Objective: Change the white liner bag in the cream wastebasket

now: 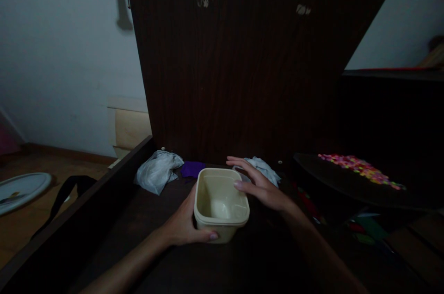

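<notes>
A cream, square plastic container (pixel 220 203) stands empty and without a lid on a dark wooden surface (pixel 145 238). My left hand (pixel 183 224) is wrapped round its left and near side, thumb pressed on the front wall. My right hand (pixel 258 185) rests with spread fingers at the container's right rim, thumb touching the edge, fingers reaching past the far corner. It grips nothing.
A crumpled white plastic bag (pixel 157 171), a purple cloth (pixel 192 169) and another pale bag (pixel 263 166) lie behind the container, against a tall dark wooden panel (pixel 243 62). Colourful small pieces (pixel 360 169) cover a dark tray at right. A white round plate (pixel 21 190) lies on the floor at left.
</notes>
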`<state>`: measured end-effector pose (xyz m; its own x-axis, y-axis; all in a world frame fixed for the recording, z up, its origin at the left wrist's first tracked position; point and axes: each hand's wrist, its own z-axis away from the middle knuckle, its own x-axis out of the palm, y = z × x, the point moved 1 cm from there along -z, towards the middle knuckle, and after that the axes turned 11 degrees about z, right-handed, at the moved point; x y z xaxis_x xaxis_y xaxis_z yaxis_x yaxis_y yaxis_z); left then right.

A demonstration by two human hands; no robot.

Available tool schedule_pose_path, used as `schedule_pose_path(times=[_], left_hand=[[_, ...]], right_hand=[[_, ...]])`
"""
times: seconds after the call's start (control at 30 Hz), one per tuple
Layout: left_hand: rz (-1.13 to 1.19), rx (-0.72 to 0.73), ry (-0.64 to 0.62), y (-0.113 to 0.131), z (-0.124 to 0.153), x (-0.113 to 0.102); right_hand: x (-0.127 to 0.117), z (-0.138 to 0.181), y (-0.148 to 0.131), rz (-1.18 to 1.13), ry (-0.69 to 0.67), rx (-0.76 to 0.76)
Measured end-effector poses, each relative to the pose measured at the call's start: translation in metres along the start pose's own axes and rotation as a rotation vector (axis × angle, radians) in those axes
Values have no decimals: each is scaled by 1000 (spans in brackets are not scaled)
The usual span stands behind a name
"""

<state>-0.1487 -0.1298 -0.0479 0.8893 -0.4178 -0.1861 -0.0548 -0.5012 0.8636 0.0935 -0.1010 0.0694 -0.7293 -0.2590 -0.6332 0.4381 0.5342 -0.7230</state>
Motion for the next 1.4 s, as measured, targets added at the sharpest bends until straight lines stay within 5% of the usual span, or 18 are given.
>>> schedule_pose_path(times=[0.23,0.43,0.57,0.8,1.07,1.4], left_hand=[[-189,-157,-171,20,-11,-12],[-719,-238,-321,45,-21,-62],[-1174,-435,-51,40,-36,-101],[-1283,-575,158,6,-45,-119],[-1118,-552,444,-8,-29,-128],[-590,-191,841,44,-57,-142]], right_hand=[[6,22,-1,373,-107,-27],[5,24,0,363,-117,2],[6,24,3,338,-115,0],[9,25,4,291,-76,-17],[7,28,3,312,-39,18],[3,2,-12,285,162,-109]])
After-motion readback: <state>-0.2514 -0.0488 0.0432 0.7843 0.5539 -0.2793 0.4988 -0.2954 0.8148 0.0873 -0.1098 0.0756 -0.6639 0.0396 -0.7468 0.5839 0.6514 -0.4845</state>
